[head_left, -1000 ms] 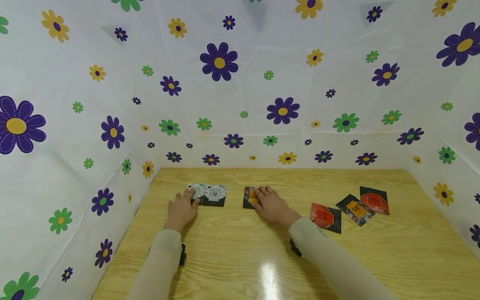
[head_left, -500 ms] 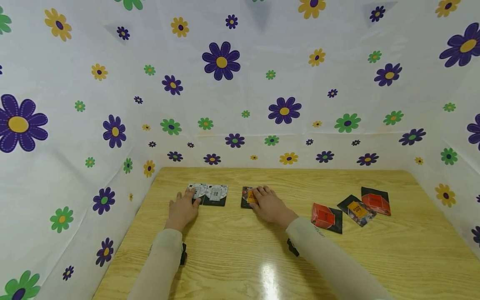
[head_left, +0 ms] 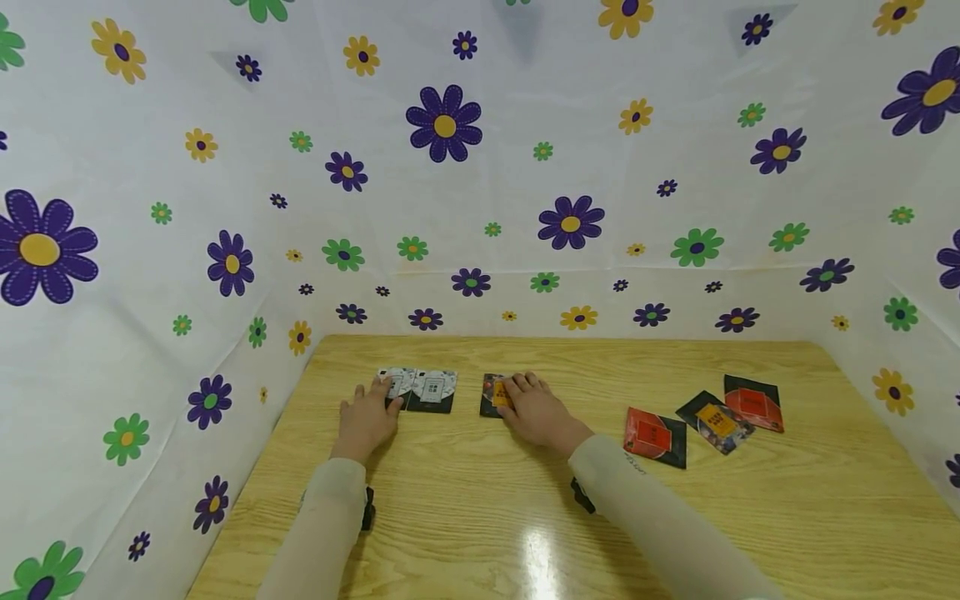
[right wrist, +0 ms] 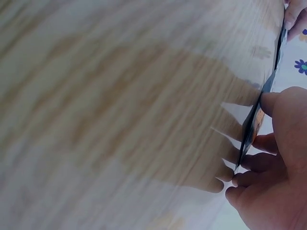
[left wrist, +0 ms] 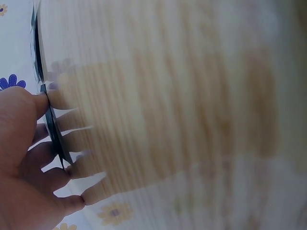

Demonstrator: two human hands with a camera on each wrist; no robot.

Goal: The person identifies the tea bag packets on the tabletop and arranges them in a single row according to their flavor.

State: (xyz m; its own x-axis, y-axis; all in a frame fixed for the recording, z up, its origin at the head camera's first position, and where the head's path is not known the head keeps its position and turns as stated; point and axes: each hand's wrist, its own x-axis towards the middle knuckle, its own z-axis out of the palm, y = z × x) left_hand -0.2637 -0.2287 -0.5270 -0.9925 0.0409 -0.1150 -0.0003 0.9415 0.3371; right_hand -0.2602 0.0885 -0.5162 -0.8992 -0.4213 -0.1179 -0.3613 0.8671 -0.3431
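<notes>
My left hand (head_left: 365, 423) rests on a flat white-and-black packet (head_left: 401, 377) at the table's back left, fingers spread. A matching packet (head_left: 433, 388) lies flush against its right side. To the right, my right hand (head_left: 542, 415) lies over a dark packet with an orange label (head_left: 491, 395), covering its right part. A gap of bare wood separates this packet from the white pair. The left wrist view shows thumb and fingertips on the thin packet edge (left wrist: 53, 127). Likewise, the right wrist view has the fingertips touching the orange-labelled packet (right wrist: 253, 125).
Three more packets lie apart on the right: a red-and-black one (head_left: 655, 437), an orange-labelled one (head_left: 716, 422) and another red-and-black one (head_left: 754, 403). The wooden table (head_left: 465, 500) ends at a white flowered cloth (head_left: 495, 183) behind and at both sides.
My right hand has slid the orange-labelled packet slightly left, nearer the white pair. The left hand stays on its packet.
</notes>
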